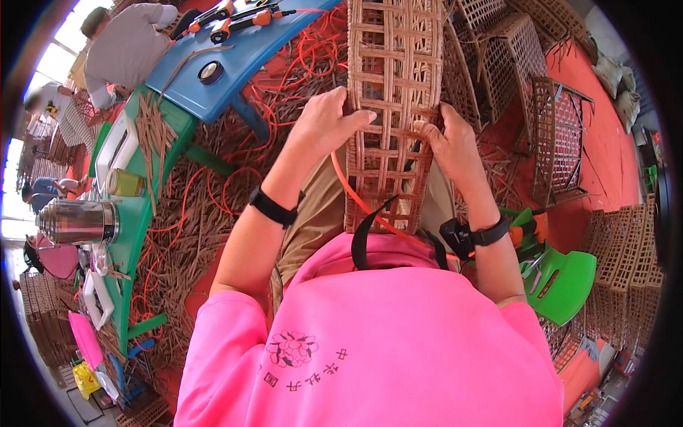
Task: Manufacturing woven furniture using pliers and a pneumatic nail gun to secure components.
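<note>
A long woven basket [395,82] of brown flat strips with square openings stands in front of me, its near end between my knees. My left hand [329,122] is closed on its left edge, the thumb lying over the lattice. On the opposite edge my right hand [453,144] is also closed, thumb and fingers pinching the rim. Some of the fingers of both hands are hidden behind the weave. An orange hose [348,186] runs across the basket's near part, beside a black strap [363,238] at my waist.
Left are a blue table [181,67] with orange-black power tools [242,27] and a tape roll [210,72], and a green table [128,242] with a metal kettle [78,220]. Cut strips and hoses cover the floor. A green chair [565,288] and woven frames [562,142] stand right. Several people sit far left.
</note>
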Motion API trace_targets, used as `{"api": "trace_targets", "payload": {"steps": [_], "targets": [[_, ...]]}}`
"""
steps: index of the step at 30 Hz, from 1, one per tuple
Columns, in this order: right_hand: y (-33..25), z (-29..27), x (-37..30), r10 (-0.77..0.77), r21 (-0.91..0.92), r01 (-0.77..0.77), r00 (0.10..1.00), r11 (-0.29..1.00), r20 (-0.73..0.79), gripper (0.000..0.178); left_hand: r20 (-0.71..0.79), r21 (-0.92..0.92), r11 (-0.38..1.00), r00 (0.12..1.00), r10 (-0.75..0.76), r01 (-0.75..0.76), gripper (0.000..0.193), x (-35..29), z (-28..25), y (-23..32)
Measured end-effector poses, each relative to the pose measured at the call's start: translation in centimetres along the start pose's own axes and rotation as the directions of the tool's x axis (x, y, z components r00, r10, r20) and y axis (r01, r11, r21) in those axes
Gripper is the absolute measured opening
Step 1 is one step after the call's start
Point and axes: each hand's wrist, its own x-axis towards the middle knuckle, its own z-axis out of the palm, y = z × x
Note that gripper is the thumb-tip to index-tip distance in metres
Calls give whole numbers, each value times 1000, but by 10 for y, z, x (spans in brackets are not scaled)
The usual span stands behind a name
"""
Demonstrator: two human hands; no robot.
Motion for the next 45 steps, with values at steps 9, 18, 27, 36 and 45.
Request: {"api": "trace_targets", "payload": {"steps": [9,18,27,36,45], "targets": [[16,-14,5,7,271,-67,976,960,217,48,77,-445,889,984,160,-110,48,15,11,-29],[-7,-2,-33,127,129,-140,987,982,101,57,-162,51,998,986,30,-22,50,-37,29,11],[20,3,-27,227,422,-280,959,862,172,31,-37,-11,999,999,30,-30,44,-31,18,-3],[18,4,-29,217,542,-303,951,784,218,33,-73,-513,841,985,158,-173,45,-27,32,-32],[18,1,-30,257,484,-339,939,807,229,31,42,-553,833,998,47,-16,50,-36,29,-24]]}}
